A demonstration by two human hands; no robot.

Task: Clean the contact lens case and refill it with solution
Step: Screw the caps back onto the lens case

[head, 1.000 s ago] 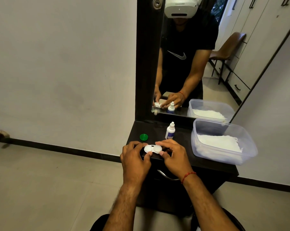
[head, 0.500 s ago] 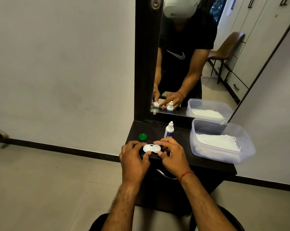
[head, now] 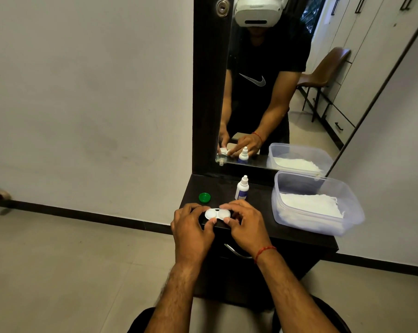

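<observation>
While the left hand (head: 191, 227) and right hand (head: 247, 227) each pinch an end of the white contact lens case (head: 218, 214), held level just in front of the solution bottle (head: 242, 188), bracing one side as the other works should prevent slips.

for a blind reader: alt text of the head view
The left hand and right hand hold a white lens case at a dark shelf's edge, under a mirror. Behind stand a green cap and a bottle; at right, a clear tub of tissue.
</observation>
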